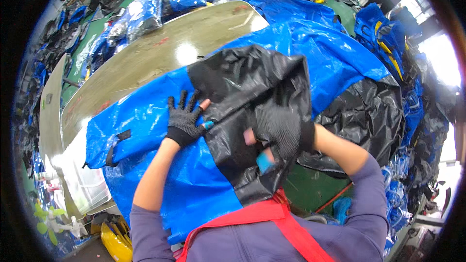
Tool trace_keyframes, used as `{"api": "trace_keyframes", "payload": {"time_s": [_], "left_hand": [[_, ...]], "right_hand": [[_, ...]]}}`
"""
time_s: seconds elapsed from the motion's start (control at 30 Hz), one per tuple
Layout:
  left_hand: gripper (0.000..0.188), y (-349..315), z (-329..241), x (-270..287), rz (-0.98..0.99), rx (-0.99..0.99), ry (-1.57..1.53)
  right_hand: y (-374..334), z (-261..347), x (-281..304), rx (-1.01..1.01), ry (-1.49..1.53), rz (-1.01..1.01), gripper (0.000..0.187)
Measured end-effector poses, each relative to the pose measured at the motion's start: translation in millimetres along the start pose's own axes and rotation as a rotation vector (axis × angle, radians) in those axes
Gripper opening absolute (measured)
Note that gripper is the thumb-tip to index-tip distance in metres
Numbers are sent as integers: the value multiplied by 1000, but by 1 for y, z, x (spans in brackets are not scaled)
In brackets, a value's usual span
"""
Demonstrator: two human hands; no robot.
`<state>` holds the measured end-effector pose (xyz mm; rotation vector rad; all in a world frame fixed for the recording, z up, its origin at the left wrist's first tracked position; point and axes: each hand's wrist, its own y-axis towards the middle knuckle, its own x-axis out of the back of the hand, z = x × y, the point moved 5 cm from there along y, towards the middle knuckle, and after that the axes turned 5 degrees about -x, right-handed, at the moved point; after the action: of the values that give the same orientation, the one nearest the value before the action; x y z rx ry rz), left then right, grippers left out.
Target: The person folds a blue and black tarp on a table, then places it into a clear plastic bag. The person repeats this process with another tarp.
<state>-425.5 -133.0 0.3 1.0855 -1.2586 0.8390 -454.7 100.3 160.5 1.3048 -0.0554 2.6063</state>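
Note:
A large piece of shiny tarpaulin, blue [141, 103] with a wide black panel [233, 75], lies creased in front of me over the table. Gloved in dark knit with some bare fingertips, my left hand [185, 120] rests flat with fingers spread where blue meets black. A blue wrap shows on its thumb. My right hand [280, 133], in a matching glove, is over the right part of the black panel. Motion smears its fingers, so whether it grips the sheet cannot be made out. A short black strap [116, 145] sits near the blue part's left edge.
The glossy table [160, 43] shows beyond the sheet. Wrapped blue bundles [182, 1] lie along its far edge. More blue sheet [325, 63] and crumpled black material [361, 116] spread to the right. Yellow material [115, 240] sits at lower left; green floor [310, 187] shows below.

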Motion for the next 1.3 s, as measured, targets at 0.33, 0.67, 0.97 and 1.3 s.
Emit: {"api": "trace_keyframes", "payload": {"time_s": [0.33, 0.67, 0.97, 1.3], "left_hand": [[76, 51, -114, 16, 1, -531, -330], [36, -100, 21, 26, 338, -293, -456], [63, -396, 82, 143, 490, 537, -480], [56, -427, 122, 69, -188, 1284, -332]], "right_hand": [[-35, 1, -25, 120, -234, -113, 6], [42, -177, -43, -672, -173, 170, 47], [52, -170, -46, -723, -102, 226, 42], [59, -138, -36, -870, -422, 254, 62]]}}
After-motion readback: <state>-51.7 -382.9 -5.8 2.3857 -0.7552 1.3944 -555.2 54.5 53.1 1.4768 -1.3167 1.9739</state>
